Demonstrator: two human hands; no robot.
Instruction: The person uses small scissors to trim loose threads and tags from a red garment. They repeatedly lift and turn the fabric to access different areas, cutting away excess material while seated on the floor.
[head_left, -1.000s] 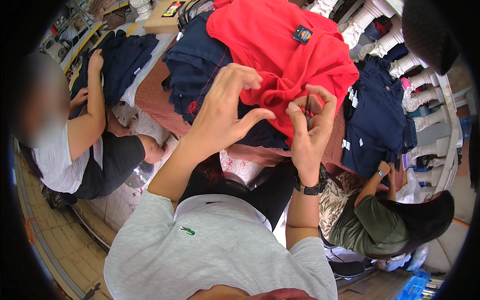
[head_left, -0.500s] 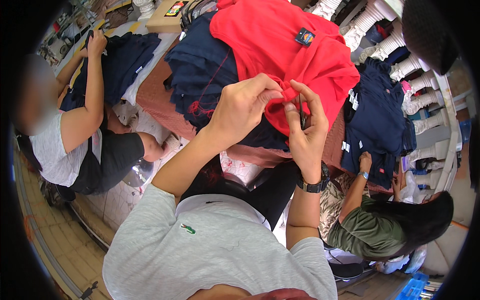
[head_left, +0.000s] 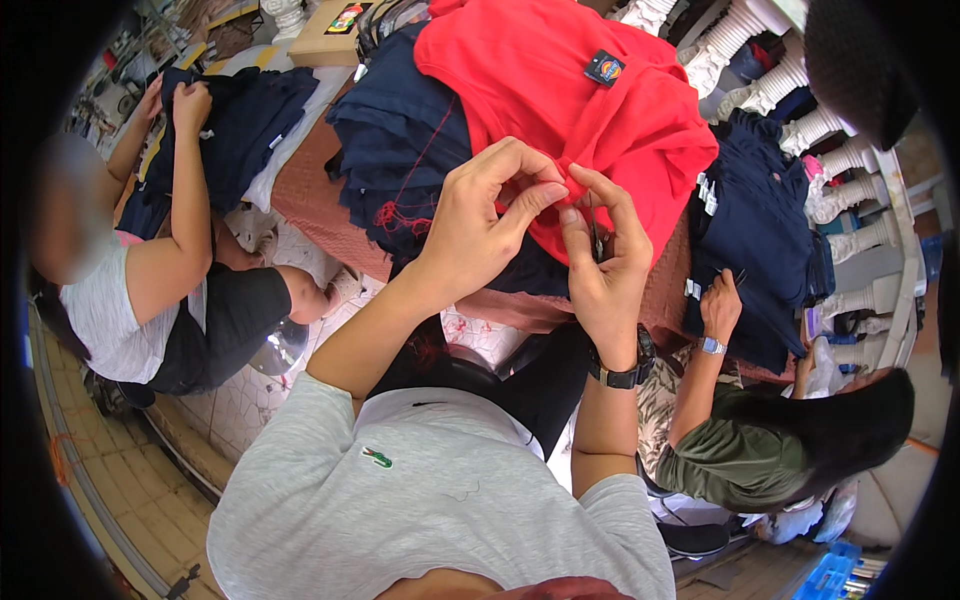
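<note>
A red garment (head_left: 560, 75) with a dark hang tag (head_left: 605, 68) lies heaped in front of me, over a stack of folded navy garments (head_left: 395, 130). My left hand (head_left: 490, 205) pinches a bit of the red cloth between thumb and fingertips. Close beside it, thumb and index finger of my right hand (head_left: 610, 245) come together at the same spot. Dark metal thread snips (head_left: 599, 243) sit within that right hand, mostly hidden by the fingers. Loose red thread (head_left: 400, 213) hangs over the navy stack.
The table has a reddish-brown cover (head_left: 310, 185). At left, a person (head_left: 160, 270) handles navy cloth (head_left: 265, 110); at right, another person (head_left: 760, 450) works at a navy pile (head_left: 750, 230). White balusters (head_left: 780, 75) line the right side. A cardboard box (head_left: 325, 35) stands at the back.
Both my hands stay at the red cloth, with the fingers shifted slightly. The left person's hands have spread apart on the navy cloth. The right person's hand has lifted off the pile, holding a small dark tool.
</note>
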